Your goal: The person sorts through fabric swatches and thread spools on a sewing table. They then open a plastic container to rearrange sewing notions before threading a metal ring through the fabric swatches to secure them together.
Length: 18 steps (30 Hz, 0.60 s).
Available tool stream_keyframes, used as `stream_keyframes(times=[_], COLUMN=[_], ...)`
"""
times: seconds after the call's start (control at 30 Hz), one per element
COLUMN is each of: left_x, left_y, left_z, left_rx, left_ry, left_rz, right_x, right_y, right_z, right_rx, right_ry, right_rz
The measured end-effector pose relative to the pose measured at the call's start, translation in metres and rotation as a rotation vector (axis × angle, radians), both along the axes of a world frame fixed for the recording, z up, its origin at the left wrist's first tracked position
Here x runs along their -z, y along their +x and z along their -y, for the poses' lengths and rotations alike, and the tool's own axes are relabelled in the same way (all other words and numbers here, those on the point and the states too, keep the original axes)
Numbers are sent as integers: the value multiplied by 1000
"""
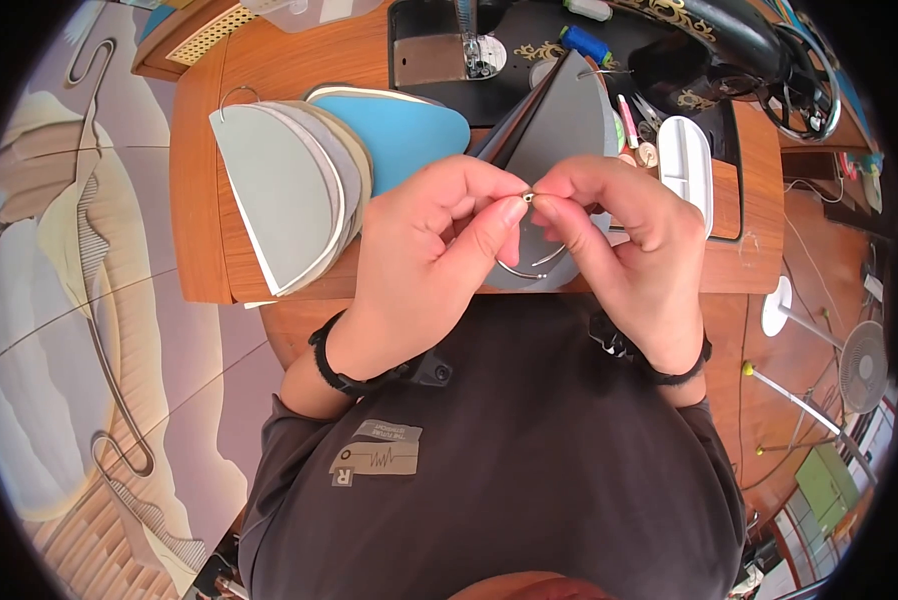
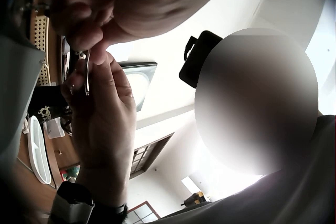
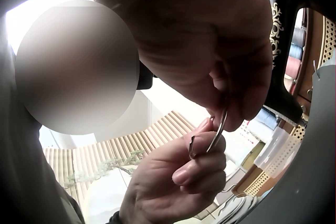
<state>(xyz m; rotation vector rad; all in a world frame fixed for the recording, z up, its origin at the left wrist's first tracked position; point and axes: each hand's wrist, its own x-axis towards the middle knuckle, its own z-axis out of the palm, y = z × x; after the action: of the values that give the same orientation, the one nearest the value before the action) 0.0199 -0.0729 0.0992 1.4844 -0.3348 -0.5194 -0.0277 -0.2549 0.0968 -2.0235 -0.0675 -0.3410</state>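
Both hands meet over the table's front edge, working on one thin metal binder ring [image 1: 510, 269]. My left hand [image 1: 439, 235] pinches it between thumb and forefinger, and my right hand [image 1: 634, 215] pinches it right beside. A small hinge shows between the fingertips; below, the ring's two free ends stand slightly apart. In the left wrist view the curved ring [image 2: 87, 77] hangs between the hands, and in the right wrist view its arc [image 3: 217, 139] passes the fingers. Behind the hands lies a stack of dark grey half-round sheets [image 1: 564, 125], partly hidden by them.
A ringed stack of light grey half-round sheets [image 1: 274, 205] lies left, beside blue sheets [image 1: 399, 130]. Behind stands a black sewing machine [image 1: 709, 50], with a blue thread spool [image 1: 586, 44] on its bed. A white divided tray [image 1: 686, 165] lies right, near small scissors [image 1: 647, 110].
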Motion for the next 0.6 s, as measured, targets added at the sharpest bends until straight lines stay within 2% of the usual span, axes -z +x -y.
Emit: stream_keyframes(times=[0.23, 0.37, 0.5, 0.6], left_x=[5, 2, -7, -10], left_y=[0, 3, 17, 29], left_z=[1, 0, -10, -15], left_rx=[0, 35, 250, 380], left_ry=[-48, 35, 199, 172], left_rz=[-20, 53, -3, -91], right_x=[-1, -2, -8, -7], right_y=[-1, 0, 4, 6], right_z=[-2, 1, 20, 21], right_rx=[22, -30, -217, -276], right_ry=[-38, -205, -362, -410], right_rz=[14, 121, 178, 230])
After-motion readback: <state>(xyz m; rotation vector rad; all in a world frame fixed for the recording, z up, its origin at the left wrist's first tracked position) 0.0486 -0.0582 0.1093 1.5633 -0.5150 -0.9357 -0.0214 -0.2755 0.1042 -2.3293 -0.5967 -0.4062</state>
